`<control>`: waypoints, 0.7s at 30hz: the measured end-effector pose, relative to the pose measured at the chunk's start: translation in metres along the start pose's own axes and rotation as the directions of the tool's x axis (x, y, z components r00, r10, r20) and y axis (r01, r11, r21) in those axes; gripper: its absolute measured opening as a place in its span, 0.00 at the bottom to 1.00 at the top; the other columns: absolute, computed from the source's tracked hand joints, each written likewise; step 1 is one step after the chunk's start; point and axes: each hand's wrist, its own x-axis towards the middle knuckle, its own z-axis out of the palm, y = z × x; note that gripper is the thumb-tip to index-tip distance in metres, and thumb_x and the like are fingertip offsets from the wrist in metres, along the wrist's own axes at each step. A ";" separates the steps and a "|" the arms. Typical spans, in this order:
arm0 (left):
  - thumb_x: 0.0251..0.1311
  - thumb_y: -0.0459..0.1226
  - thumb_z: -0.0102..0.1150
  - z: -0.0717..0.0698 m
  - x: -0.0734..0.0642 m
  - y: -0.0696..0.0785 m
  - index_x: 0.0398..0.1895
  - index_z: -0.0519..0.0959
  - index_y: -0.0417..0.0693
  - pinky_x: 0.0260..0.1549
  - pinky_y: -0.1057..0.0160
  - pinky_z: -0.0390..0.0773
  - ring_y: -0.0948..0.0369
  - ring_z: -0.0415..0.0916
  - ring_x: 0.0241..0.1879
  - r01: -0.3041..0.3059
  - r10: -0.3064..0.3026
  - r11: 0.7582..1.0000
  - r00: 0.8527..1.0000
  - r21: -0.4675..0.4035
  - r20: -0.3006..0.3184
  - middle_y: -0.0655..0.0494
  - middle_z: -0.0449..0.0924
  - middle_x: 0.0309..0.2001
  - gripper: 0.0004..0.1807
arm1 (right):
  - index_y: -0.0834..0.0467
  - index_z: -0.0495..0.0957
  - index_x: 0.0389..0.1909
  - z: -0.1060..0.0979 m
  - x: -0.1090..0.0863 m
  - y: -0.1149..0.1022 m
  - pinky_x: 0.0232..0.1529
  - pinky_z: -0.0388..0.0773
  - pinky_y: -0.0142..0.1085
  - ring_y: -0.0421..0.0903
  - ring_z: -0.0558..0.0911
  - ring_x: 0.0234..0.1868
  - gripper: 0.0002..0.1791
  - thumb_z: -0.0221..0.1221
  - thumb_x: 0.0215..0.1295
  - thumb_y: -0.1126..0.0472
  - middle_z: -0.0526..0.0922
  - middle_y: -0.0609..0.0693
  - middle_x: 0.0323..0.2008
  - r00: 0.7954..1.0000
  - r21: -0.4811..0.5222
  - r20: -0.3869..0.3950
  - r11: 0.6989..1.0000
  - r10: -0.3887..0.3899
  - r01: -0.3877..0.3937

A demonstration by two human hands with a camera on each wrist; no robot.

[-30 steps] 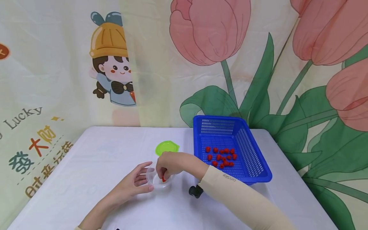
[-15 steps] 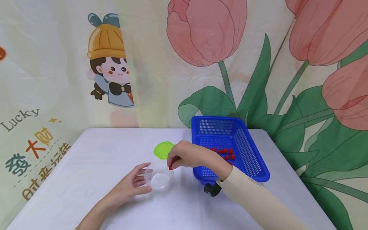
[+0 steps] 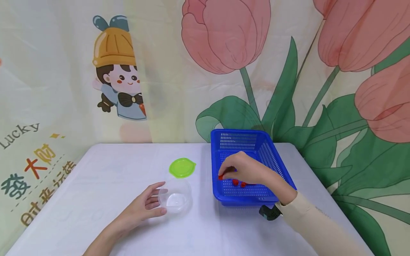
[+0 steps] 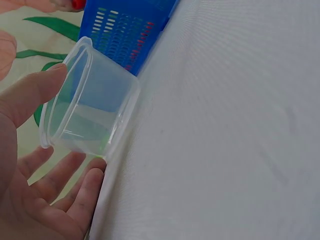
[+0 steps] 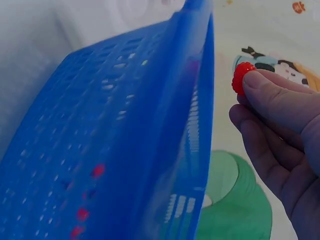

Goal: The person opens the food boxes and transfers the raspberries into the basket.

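Note:
In the head view my right hand (image 3: 245, 167) is above the blue basket (image 3: 224, 197), pinching a red raspberry (image 5: 243, 78) between thumb and fingertips. More red berries (image 3: 235, 182) lie on the basket floor, partly hidden under that hand. My left hand (image 3: 147, 203) is beside a clear plastic tub (image 3: 174, 202) on the table, its thumb and spread fingers about the left side. The left wrist view shows the thumb near the rim of the tub and the fingertips low by its base. Nothing is visible inside the tub.
A bright green lid (image 3: 182, 167) lies flat behind the tub. The white-covered table (image 3: 128, 167) backs onto a printed curtain (image 3: 173, 71) with tulips and a cartoon figure. The basket walls stand high at the table's right side.
My right hand has risen out of the tub with the red raspberry and moved right, over the basket. The left hand has kept its place beside the tub.

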 end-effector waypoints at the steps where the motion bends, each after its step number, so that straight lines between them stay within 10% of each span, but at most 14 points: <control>1: 0.62 0.38 0.77 0.000 0.000 0.000 0.83 0.58 0.56 0.62 0.75 0.74 0.46 0.70 0.71 0.002 -0.002 1.000 1.000 -0.002 -0.001 0.45 0.67 0.75 0.50 | 0.53 0.91 0.44 -0.001 -0.005 0.004 0.45 0.85 0.28 0.35 0.86 0.40 0.07 0.72 0.67 0.65 0.90 0.41 0.40 1.000 -0.011 -0.014 1.000 0.003 -0.003; 21: 0.63 0.39 0.77 -0.002 -0.001 0.000 0.83 0.58 0.58 0.63 0.75 0.73 0.46 0.69 0.72 0.014 -0.014 1.000 1.000 -0.004 0.006 0.46 0.67 0.76 0.50 | 0.55 0.91 0.41 -0.017 -0.073 0.081 0.46 0.88 0.37 0.44 0.89 0.43 0.06 0.73 0.65 0.67 0.91 0.44 0.39 0.988 -0.123 -0.077 0.982 0.133 -0.142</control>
